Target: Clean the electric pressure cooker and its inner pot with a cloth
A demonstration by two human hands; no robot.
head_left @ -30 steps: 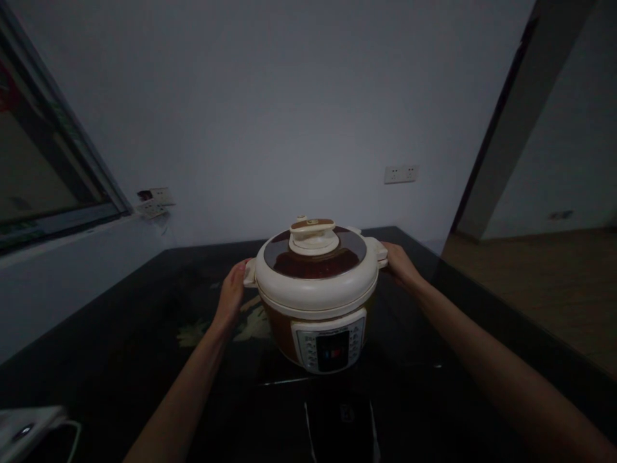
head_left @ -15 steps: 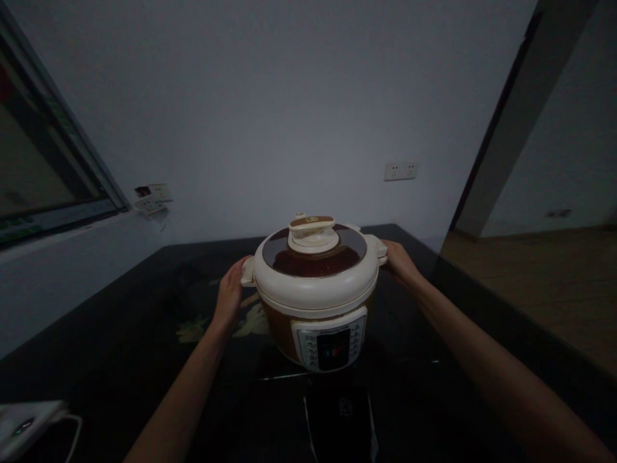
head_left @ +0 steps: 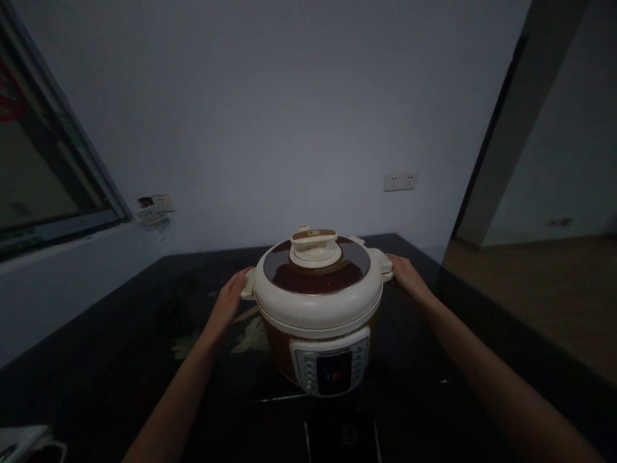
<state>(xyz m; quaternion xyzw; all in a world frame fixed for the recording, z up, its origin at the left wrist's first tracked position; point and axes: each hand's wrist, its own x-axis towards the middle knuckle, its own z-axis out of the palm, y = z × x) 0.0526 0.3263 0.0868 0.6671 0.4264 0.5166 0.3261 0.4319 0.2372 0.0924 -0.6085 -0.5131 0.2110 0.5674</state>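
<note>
Cream plastic rim and brown body: cooker sits mid-scene, over the desk. Contact of base with desk cannot be told; the underside is lost in shadow. Lid is seated on the body, its dark glossy top carrying a cream-and-brown knob. Control panel faces near, pale frame around a dark display with small coloured marks; lettering too dim to read.

Left hand grasps the left side handle; right hand grasps the right side handle. Fingers of both are partly hidden behind the handles.

Edges: far edge of desk runs along the pale wall; right edge slants from far to near, with wooden floor beyond. Dark surface extends left and right of the cooker, room on both sides.

Surroundings: dark rectangular shape with pale side lines lies just near of the cooker, directly in front; identity unclear. White device with a pale cable is cut off at near left. Leaf pattern shows beside the left forearm. Sockets are on the wall, far right; window at far left.
</note>
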